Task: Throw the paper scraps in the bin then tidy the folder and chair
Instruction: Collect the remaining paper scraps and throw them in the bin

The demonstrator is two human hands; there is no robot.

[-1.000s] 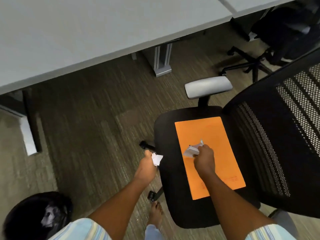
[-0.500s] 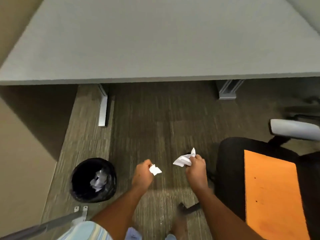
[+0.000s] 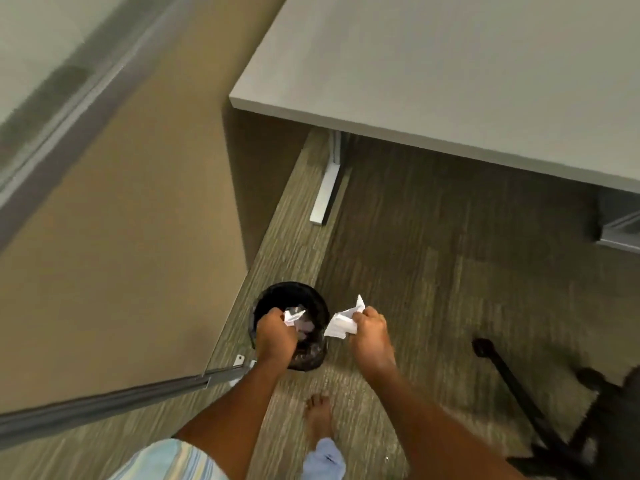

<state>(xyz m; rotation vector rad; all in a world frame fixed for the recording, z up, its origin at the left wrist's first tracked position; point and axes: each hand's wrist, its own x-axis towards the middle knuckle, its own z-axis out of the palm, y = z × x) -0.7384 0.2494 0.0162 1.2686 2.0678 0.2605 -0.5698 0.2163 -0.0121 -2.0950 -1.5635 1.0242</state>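
Observation:
A small black bin [image 3: 313, 299] with a black liner stands on the carpet beside a tan partition, with crumpled paper inside. My left hand [image 3: 276, 332] is over the bin's mouth, shut on a small white paper scrap [image 3: 292, 315]. My right hand [image 3: 369, 330] is just right of the bin's rim, shut on a larger crumpled paper scrap [image 3: 343, 323]. Only the chair's black wheeled base [image 3: 540, 414] shows, at the lower right. The orange folder is out of view.
A grey desk [image 3: 450, 74] overhangs the floor at the upper right, on metal legs [image 3: 327, 188]. A tan partition wall [image 3: 121, 237] with a metal foot rail runs along the left. My bare foot [image 3: 318, 415] is on the carpet below the bin.
I have turned left, away from the chair and folder, towards the bin. Both hands carried their scraps from the chair seat across to the bin; the left one is now above it.

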